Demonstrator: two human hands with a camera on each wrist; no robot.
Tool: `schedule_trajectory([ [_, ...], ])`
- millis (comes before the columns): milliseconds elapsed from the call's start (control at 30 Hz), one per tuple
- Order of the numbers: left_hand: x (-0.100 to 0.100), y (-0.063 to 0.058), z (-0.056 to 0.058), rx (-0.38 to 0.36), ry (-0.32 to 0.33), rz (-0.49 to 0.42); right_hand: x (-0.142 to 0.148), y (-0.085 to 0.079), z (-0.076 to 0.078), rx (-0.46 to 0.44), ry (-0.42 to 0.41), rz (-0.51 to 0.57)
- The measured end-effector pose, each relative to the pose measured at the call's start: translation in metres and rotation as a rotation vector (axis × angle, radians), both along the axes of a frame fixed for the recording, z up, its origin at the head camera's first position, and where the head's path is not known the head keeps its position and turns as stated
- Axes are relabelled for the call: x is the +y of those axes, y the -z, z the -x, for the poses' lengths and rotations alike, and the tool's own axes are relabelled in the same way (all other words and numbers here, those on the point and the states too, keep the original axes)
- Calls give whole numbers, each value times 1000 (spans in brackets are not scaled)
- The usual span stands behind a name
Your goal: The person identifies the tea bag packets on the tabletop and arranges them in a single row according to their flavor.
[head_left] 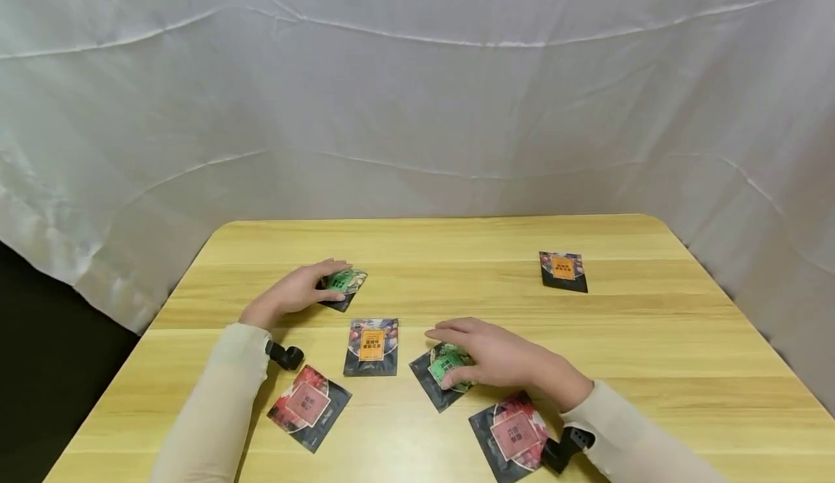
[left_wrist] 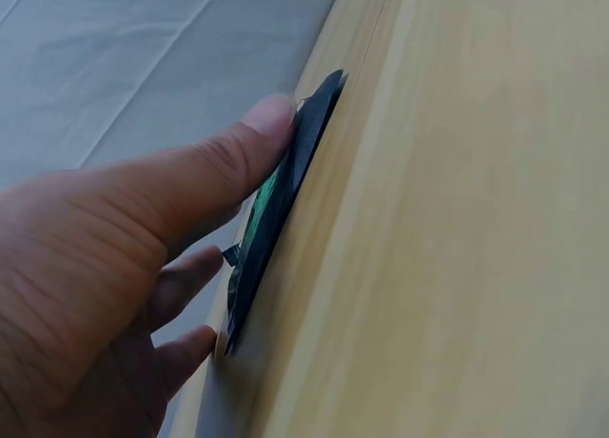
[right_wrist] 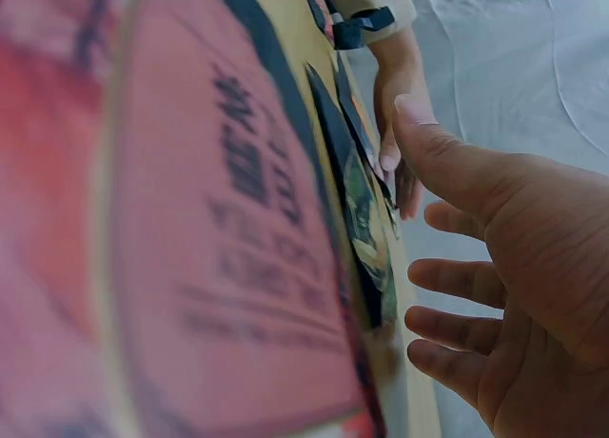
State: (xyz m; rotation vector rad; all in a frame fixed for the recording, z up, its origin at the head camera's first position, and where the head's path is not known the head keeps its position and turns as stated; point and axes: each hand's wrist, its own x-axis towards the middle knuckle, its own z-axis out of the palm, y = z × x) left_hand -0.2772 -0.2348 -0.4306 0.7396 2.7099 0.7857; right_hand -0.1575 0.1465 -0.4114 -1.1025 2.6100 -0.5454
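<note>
My left hand (head_left: pixel 298 289) lies over a green-labelled dark sachet (head_left: pixel 344 282) at the table's left. Its thumb reaches the sachet's near edge in the head view, and the fingers stretch along the far side. In the left wrist view that sachet (left_wrist: pixel 281 200) is seen nearly edge-on by the thumb. My right hand (head_left: pixel 499 352) is above a second green-labelled sachet (head_left: pixel 446 367) near the middle, partly covering it. Its fingers are spread and grip nothing; the right wrist view shows them apart from the sachet (right_wrist: pixel 362 219).
An orange-labelled sachet (head_left: pixel 371 347) lies between the hands, another (head_left: pixel 564 271) at the back right. Red-labelled sachets lie by the left forearm (head_left: pixel 309 407) and under the right wrist (head_left: pixel 510 436). A pale curtain (head_left: pixel 417 106) hangs behind the wooden table (head_left: pixel 652 338).
</note>
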Motion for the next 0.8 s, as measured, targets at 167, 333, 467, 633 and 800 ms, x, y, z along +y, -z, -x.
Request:
schedule_trajectory([
  [167, -1, -2, -2, 23, 8, 22, -2, 3, -3, 30, -46, -18],
  [333, -3, 0, -3, 5, 24, 43, -4, 5, -6, 67, -80, -40],
  [467, -5, 1, -4, 4, 45, 42, -6, 5, -6, 127, -96, -55],
  [633, -5, 3, -6, 9, 43, 64, -5, 5, -5, 174, -115, -73],
  [800, -1, 4, -6, 67, 43, 102, -3, 2, -5, 170, -105, -82],
])
